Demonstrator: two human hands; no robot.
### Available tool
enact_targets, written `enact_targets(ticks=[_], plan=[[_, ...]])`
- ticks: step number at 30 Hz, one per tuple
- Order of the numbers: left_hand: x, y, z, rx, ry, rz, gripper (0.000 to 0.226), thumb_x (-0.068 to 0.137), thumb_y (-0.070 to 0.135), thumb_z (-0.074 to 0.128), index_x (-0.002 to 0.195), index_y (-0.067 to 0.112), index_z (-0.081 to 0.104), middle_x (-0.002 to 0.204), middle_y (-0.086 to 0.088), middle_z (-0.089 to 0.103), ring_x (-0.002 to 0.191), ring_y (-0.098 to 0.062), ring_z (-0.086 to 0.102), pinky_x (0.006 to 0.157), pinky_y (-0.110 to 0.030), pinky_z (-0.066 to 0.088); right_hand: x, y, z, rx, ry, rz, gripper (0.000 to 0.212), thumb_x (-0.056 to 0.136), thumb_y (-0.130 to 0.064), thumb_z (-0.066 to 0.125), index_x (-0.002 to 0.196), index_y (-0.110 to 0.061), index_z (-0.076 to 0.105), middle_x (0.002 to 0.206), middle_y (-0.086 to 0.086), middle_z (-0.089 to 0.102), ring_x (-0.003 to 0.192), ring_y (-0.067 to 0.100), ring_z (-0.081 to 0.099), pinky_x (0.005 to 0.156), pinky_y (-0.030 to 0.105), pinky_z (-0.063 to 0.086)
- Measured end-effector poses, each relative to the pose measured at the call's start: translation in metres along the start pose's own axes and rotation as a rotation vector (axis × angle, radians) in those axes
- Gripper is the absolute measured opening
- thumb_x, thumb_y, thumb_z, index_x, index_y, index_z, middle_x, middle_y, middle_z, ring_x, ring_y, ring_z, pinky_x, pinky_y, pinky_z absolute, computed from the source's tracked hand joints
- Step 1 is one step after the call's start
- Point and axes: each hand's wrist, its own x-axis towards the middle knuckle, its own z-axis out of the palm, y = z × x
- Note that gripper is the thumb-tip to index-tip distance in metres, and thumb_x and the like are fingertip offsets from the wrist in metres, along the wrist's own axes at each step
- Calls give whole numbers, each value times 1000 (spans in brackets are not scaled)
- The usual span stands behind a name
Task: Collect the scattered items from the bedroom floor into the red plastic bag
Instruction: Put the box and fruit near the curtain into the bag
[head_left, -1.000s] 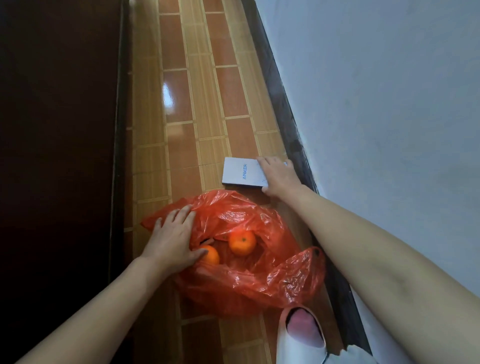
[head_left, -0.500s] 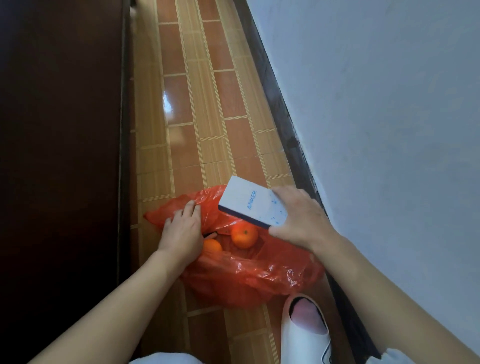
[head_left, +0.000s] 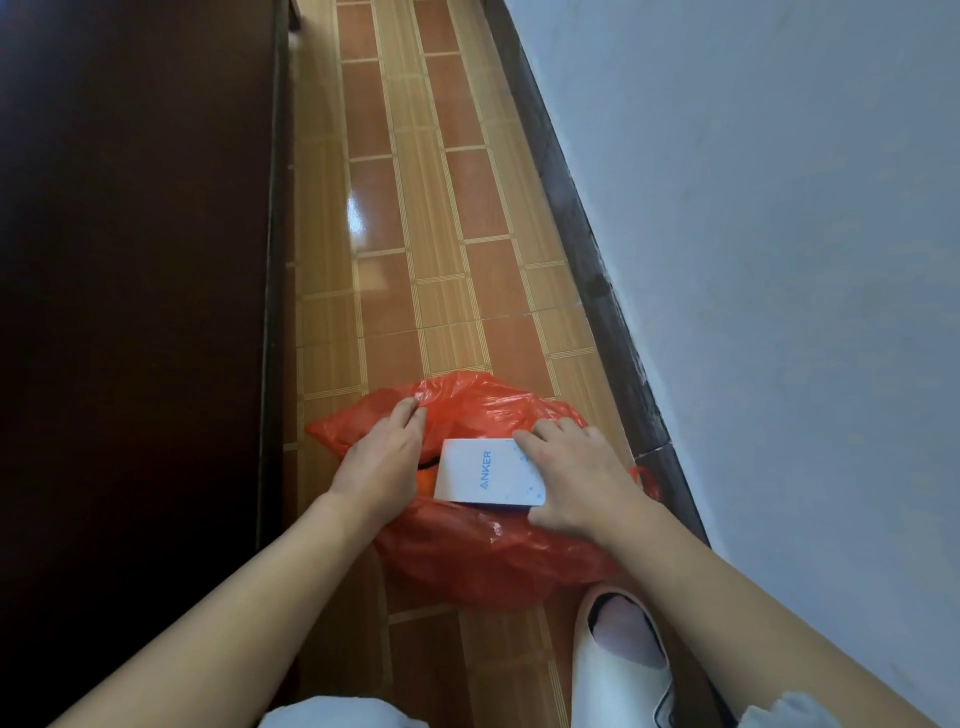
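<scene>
A red plastic bag (head_left: 483, 551) lies open on the tiled floor between a dark bed side and the wall. My left hand (head_left: 382, 460) grips the bag's far-left rim and holds the mouth open. My right hand (head_left: 571, 480) holds a white box with blue lettering (head_left: 488, 478) by its right edge, flat in the bag's mouth. A sliver of an orange (head_left: 426, 480) shows under the box's left edge; the rest of the bag's contents are hidden.
A dark wooden bed side (head_left: 135, 312) runs along the left. A pale wall (head_left: 779, 260) with a dark skirting board (head_left: 587, 249) closes the right. A white slipper on a foot (head_left: 618, 660) stands just below the bag. Tiled floor (head_left: 415, 208) stretches ahead.
My right hand picked the white box off the floor by the wall, carried it back over the bag and lowered it into the mouth. The oranges are now mostly covered.
</scene>
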Motion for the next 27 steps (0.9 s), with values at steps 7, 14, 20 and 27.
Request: enact_targets(ticks=[7,14,20,27], plan=[[0,-1,-5,-73,68,33,76,89,-9,55,159,8,30,164,-3,26,133,-28,52,103,-38,52,27,9,-3,-87,46,41,66,71,-38,76,131,-24,51,123,-1,53,115,26,50,95,41,40],[4,-3,0,-151,184,99,71,84,-15,50,152,3,41,158,-5,37,128,-32,57,100,-37,52,38,-23,33,8,182,-32,86,72,-51,81,144,-16,49,137,7,54,117,32,54,95,48,47],[4,-3,3,-103,171,100,69,89,-9,52,154,10,39,160,-2,34,128,-28,57,93,-36,57,28,-30,48,149,230,-63,72,79,-53,78,137,-15,58,147,12,50,134,33,48,110,52,42],[6,-5,7,-39,121,69,68,90,-2,52,155,13,38,160,1,32,128,-28,57,87,-41,59,-3,6,56,222,411,64,58,86,-45,65,137,-18,59,147,7,50,137,28,46,112,51,39]])
